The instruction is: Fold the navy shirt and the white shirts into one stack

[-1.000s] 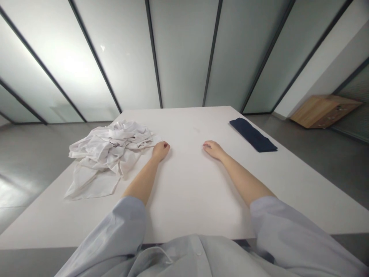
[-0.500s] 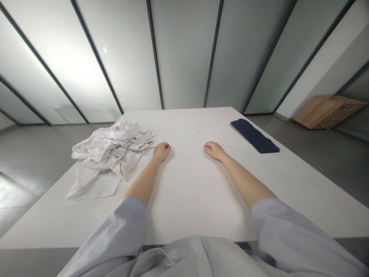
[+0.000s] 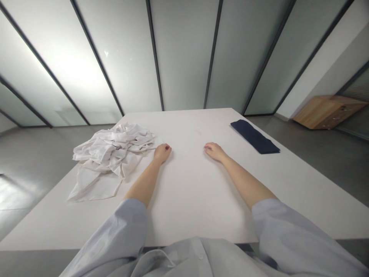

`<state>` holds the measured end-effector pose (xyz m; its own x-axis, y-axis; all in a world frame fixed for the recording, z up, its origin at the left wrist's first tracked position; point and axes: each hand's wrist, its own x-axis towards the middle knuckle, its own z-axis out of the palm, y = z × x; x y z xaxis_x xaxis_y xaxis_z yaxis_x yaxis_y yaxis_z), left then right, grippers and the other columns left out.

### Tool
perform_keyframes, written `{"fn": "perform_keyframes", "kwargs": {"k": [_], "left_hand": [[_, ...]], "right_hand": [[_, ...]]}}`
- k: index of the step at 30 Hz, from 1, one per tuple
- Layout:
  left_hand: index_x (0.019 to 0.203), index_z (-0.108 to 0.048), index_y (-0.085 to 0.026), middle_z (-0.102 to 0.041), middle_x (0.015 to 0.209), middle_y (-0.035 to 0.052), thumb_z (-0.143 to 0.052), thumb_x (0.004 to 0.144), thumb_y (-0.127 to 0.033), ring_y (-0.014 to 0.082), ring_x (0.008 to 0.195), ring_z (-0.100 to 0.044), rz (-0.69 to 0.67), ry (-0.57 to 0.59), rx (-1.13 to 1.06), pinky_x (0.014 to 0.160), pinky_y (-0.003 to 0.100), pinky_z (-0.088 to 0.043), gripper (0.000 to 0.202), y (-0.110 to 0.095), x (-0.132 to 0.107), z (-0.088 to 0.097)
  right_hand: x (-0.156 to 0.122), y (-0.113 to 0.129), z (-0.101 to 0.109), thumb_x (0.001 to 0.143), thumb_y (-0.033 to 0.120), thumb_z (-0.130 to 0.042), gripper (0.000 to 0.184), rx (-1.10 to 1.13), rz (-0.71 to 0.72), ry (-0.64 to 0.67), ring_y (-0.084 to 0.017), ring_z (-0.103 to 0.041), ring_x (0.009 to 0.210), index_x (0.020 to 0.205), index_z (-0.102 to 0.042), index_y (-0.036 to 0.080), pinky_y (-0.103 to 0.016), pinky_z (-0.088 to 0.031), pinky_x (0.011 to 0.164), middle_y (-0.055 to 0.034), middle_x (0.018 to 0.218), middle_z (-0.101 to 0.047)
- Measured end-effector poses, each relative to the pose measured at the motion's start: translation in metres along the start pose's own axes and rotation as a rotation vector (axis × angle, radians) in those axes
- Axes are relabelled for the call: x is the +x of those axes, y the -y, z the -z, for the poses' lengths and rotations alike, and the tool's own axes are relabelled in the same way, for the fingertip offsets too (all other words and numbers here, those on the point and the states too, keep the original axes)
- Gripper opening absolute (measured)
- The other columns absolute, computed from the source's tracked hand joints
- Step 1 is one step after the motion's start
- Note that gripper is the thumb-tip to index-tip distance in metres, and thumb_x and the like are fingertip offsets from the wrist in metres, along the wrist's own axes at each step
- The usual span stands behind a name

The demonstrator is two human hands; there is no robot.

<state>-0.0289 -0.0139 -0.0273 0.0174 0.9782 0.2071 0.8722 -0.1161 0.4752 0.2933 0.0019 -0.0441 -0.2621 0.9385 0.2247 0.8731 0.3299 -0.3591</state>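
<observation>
My left hand rests on the white table with its fingers curled into a loose fist, and nothing shows in it. Just to its left lies a crumpled heap of thin white cloth, with one flat corner spread towards me. My right hand also lies on the tabletop, its fingers bent inwards and closed on nothing that I can see. Further right, a folded dark navy cloth lies flat in a long strip, apart from that hand.
Frosted glass panels in dark frames stand behind the table's far edge. A wooden drawer cabinet sits on the grey floor at the far right. The cloth heap reaches the table's left edge.
</observation>
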Motion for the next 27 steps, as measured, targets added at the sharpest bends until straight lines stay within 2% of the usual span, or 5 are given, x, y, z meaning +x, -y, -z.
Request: {"fn": "perform_keyframes", "kwargs": {"k": [10, 13, 20, 25, 27], "left_hand": [[0.106, -0.068, -0.018, -0.073, 0.104, 0.0097, -0.049, 0.089, -0.029, 0.0216, 0.095, -0.065, -0.029, 0.139, 0.136, 0.082, 0.029, -0.048, 0.028, -0.006, 0.007, 0.020], [0.113, -0.066, -0.018, -0.071, 0.109, 0.0094, -0.050, 0.089, -0.031, 0.0226, 0.097, -0.065, -0.062, 0.139, 0.241, 0.084, 0.031, -0.048, 0.032, 0.001, 0.013, 0.045], [0.122, -0.061, -0.019, -0.059, 0.128, 0.0134, -0.054, 0.084, -0.032, 0.0319, 0.124, -0.048, -0.077, -0.084, 0.690, 0.102, 0.045, -0.036, 0.041, 0.043, 0.023, 0.136], [0.124, -0.061, -0.020, -0.060, 0.132, 0.0143, -0.062, 0.078, -0.044, 0.0348, 0.120, -0.053, 0.207, 0.132, 0.689, 0.097, 0.044, -0.041, 0.051, 0.079, 0.029, 0.170], [0.119, -0.064, -0.021, -0.063, 0.129, 0.0122, -0.057, 0.082, -0.040, 0.0316, 0.117, -0.057, 0.234, 0.102, 0.606, 0.094, 0.039, -0.043, 0.042, 0.086, 0.030, 0.173]], "right_hand": [[-0.001, 0.001, -0.001, 0.088, 0.025, -0.054, 0.024, -0.016, 0.009, -0.016, -0.022, -0.060, 0.111, 0.105, -0.070, 0.020, -0.032, -0.045, 0.096, -0.0081, 0.120, -0.067], [0.000, -0.001, -0.003, 0.087, 0.026, -0.054, 0.024, -0.011, 0.030, -0.033, -0.023, -0.061, 0.109, 0.103, -0.071, 0.020, -0.033, -0.044, 0.097, -0.0094, 0.118, -0.067], [-0.001, -0.004, -0.004, 0.086, 0.025, -0.054, 0.023, -0.030, 0.027, -0.032, -0.025, -0.061, 0.108, 0.101, -0.071, 0.019, -0.035, -0.044, 0.096, -0.0111, 0.118, -0.067], [-0.002, -0.008, -0.006, 0.086, 0.025, -0.055, 0.022, -0.028, 0.030, -0.044, -0.024, -0.061, 0.108, 0.101, -0.070, 0.019, -0.035, -0.045, 0.094, -0.0110, 0.117, -0.067], [-0.002, -0.009, -0.006, 0.085, 0.025, -0.055, 0.022, -0.032, 0.030, -0.047, -0.024, -0.061, 0.107, 0.100, -0.070, 0.019, -0.034, -0.045, 0.093, -0.0110, 0.118, -0.067]]}}
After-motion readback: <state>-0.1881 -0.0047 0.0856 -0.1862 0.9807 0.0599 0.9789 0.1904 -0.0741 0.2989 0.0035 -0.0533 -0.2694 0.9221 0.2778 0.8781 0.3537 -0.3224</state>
